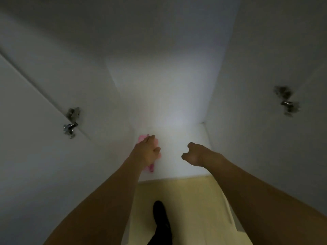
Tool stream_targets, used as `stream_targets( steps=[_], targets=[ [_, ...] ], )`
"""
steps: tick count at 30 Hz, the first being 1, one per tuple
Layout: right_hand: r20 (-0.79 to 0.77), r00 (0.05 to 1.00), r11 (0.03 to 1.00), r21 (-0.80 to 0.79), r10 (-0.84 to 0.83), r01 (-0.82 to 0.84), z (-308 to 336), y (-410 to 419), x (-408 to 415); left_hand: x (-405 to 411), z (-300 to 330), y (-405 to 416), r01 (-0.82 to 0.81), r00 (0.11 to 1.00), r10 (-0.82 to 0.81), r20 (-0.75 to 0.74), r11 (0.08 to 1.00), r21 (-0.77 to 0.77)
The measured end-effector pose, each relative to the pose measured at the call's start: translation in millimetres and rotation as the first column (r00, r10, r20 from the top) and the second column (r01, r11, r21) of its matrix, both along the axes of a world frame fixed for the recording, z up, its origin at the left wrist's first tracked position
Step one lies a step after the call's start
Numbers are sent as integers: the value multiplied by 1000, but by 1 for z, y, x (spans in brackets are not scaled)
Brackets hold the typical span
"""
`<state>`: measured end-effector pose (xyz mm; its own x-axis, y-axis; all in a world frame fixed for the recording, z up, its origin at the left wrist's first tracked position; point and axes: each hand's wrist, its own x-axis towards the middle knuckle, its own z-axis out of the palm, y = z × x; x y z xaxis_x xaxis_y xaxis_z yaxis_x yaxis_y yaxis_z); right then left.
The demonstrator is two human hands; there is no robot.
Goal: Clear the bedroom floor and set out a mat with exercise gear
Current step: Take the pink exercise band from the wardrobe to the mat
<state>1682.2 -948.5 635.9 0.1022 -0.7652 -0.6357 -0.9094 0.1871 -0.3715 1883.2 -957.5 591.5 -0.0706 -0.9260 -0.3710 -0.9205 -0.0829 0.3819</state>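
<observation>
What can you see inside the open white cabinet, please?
A pink object lies on the white cabinet floor, gripped by the left hand. The hand covers most of it, so its shape is unclear.

Stood open: white cupboard (159, 68), metal hinges at left (70, 122) and right (286, 103); yellowish floor (194, 209) below.
</observation>
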Motion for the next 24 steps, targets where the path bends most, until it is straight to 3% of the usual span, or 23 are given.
stream_targets(
  steps=[5,16,21,24],
  targets=[
    [56,997,998,17,53,-54,-21,-72,58,59,-22,-47,-99,994,95,52,992,82],
    [89,991,983,147,98,-110,-77,-157,109,100,-91,-71,-276,959,283,11,925,261],
    [150,985,981,164,80,-105,-190,-187,136,106,-189,-87,-413,902,431,-22,876,248],
    [175,984,977,202,33,-68,-304,-210,156,111,-291,-102,-458,876,481,-23,847,269]
  ],
)
